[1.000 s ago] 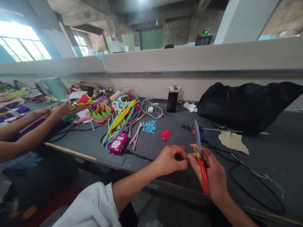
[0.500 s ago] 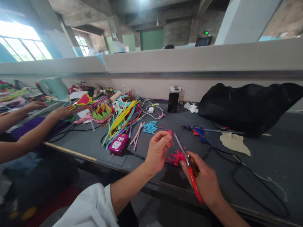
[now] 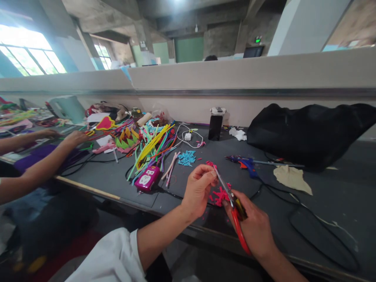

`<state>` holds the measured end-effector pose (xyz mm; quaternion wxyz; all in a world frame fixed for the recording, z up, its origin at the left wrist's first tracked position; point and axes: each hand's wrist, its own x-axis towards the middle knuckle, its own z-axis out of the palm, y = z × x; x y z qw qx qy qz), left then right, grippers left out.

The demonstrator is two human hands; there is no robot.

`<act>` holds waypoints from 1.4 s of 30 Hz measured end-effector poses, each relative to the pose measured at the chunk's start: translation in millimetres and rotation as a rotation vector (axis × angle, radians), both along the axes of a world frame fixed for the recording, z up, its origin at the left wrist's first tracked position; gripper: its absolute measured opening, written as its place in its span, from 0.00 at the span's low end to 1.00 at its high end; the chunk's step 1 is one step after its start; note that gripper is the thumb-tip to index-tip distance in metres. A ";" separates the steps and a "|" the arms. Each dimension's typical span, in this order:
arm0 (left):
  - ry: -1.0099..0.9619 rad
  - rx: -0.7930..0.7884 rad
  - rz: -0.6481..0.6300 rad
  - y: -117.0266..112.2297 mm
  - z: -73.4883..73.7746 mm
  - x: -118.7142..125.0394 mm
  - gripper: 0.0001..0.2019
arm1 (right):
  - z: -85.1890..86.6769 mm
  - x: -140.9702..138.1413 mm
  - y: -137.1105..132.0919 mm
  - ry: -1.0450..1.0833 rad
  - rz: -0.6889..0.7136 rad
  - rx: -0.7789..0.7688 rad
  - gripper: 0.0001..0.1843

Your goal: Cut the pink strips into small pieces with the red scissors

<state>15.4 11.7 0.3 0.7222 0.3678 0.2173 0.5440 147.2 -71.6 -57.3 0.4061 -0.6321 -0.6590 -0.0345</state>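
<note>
Left hand still pinches red strip; right hand grips scissors, blades closer

One glue gun lies on the table. Left of it: two heaps of cut bits, one blue heap and one red heap, one magenta case, one bundle of pipe cleaners (too tangled to count singly). Behind it, one dark upright block; right of it, one black bag and one tan scrap. Nearer than it, one pair of scissors in the right hand, one red piece in the left hand; far left of it, two co-worker's hands.
</note>
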 end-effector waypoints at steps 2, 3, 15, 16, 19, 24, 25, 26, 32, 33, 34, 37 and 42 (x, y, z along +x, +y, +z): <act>-0.006 -0.007 -0.008 -0.4 0.1 0.3 0.04 | 0.0 -0.3 0.1 -0.005 0.000 0.010 0.15; -0.010 -0.008 -0.012 -0.5 0.2 0.4 0.04 | 0.0 -0.6 0.1 -0.005 0.003 0.016 0.15; -0.030 -0.011 -0.016 -1.3 2.5 0.7 0.04 | -3.8 -0.8 0.8 0.009 0.044 0.051 0.17; -0.031 -0.016 -0.015 -1.6 3.1 0.7 0.04 | -3.2 -0.9 0.8 0.007 0.048 0.046 0.17; -0.031 -0.032 -0.022 -2.4 5.0 0.6 0.04 | -1.0 -1.2 0.7 0.017 0.063 0.029 0.17; -0.026 -0.025 -0.027 -3.0 5.8 0.2 0.04 | -1.2 -0.9 -0.5 0.058 0.074 -0.002 0.17; -0.026 -0.022 -0.028 -3.1 5.8 0.2 0.04 | -1.8 -0.7 -0.8 0.064 0.075 -0.013 0.17; -0.027 -0.021 -0.029 -3.2 5.8 0.2 0.04 | -2.6 -0.6 -1.2 0.068 0.074 -0.022 0.17; -0.025 -0.046 -0.032 -3.0 5.8 0.5 0.04 | -7.3 -1.9 -3.0 0.065 0.057 -0.006 0.17; -0.024 -0.046 -0.033 -2.9 5.7 0.5 0.04 | -8.0 -2.4 -3.1 0.065 0.060 -0.013 0.17; -0.024 -0.046 -0.032 -2.8 5.6 0.5 0.04 | -8.8 -2.8 -3.1 0.061 0.061 -0.013 0.17; -0.026 -0.040 -0.031 -2.8 5.7 0.9 0.04 | -11.7 -3.8 -2.4 0.018 0.058 0.042 0.17; -0.018 -0.044 -0.018 -3.9 7.0 1.5 0.05 | -15.0 -3.7 0.5 -0.041 0.014 0.081 0.17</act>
